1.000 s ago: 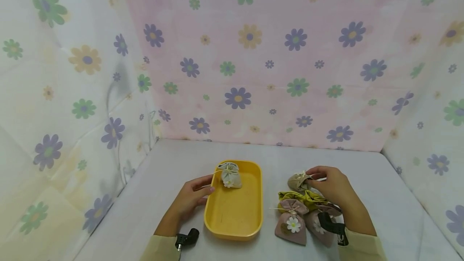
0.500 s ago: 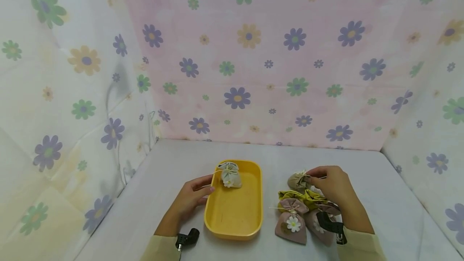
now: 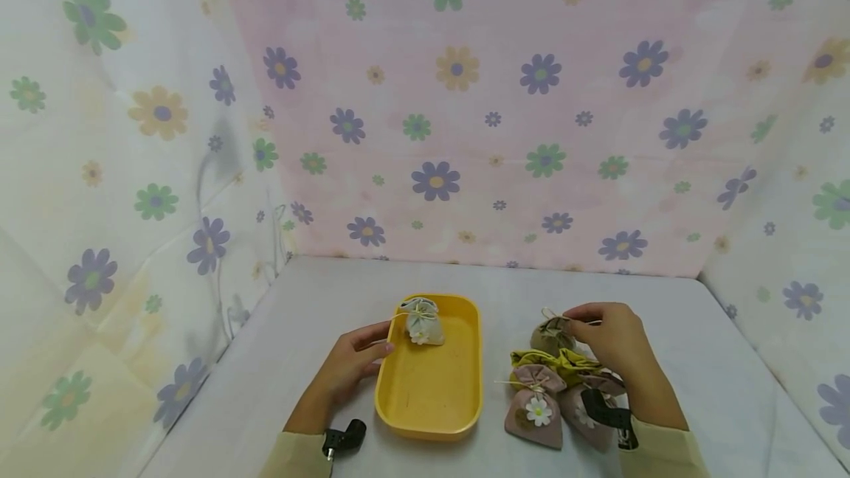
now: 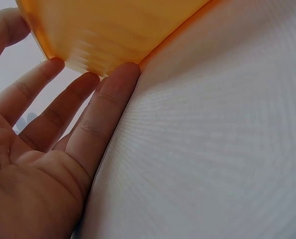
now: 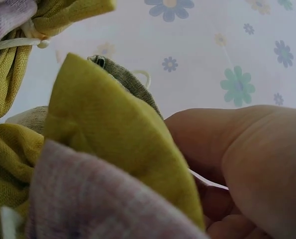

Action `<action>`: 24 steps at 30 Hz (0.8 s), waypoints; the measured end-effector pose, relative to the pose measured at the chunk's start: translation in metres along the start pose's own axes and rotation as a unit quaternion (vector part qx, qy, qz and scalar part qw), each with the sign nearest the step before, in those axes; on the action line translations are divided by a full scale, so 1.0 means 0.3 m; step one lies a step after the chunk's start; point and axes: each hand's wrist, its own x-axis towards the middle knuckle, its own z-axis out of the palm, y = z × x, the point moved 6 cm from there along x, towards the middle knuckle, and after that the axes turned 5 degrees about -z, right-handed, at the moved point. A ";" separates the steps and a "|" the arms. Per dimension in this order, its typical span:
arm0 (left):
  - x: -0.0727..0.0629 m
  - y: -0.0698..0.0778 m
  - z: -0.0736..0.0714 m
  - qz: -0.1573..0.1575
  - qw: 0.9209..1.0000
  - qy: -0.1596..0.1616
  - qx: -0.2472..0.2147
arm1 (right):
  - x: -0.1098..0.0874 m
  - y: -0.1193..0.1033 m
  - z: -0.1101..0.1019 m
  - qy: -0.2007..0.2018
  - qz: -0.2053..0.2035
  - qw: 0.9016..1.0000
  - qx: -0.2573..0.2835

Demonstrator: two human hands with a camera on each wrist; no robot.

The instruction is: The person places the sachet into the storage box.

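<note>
My right hand (image 3: pixel 614 338) pinches the gathered neck of a khaki drawstring pouch (image 3: pixel 547 338) at the back of a group of pouches. In the right wrist view, the mustard pouch (image 5: pixel 103 129) and a dusty pink pouch (image 5: pixel 88 199) hide most of that khaki pouch (image 5: pixel 125 77). The thumb side of my right hand (image 5: pixel 257 154) shows there. My left hand (image 3: pixel 348 364) touches the left side of a yellow tray (image 3: pixel 428 404). In the left wrist view, fairly straight fingers (image 4: pixel 80 89) rest against the tray's outer wall (image 4: pixel 113 35).
A pale drawstring pouch (image 3: pixel 423 324) with a white flower lies in the tray's far left corner. Two pink pouches, one with a clear white flower (image 3: pixel 538 411), lie in front of the mustard pouch (image 3: pixel 564 366). Flowered cloth (image 3: pixel 465 227) hangs behind the white table (image 3: pixel 332 279).
The khaki pouch has tipped more upright, its neck drawn up slightly by my right hand. My left hand and the tray have kept their places.
</note>
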 end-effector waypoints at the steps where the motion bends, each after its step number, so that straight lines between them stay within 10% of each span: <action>1: -0.001 0.000 0.000 0.000 1.000 0.001 0.002 | -0.001 -0.003 -0.002 0.001 -0.001 1.000 0.000; 24: -0.005 0.003 0.001 0.000 1.000 -0.003 0.011 | -0.019 -0.092 -0.037 0.074 -0.038 0.996 0.011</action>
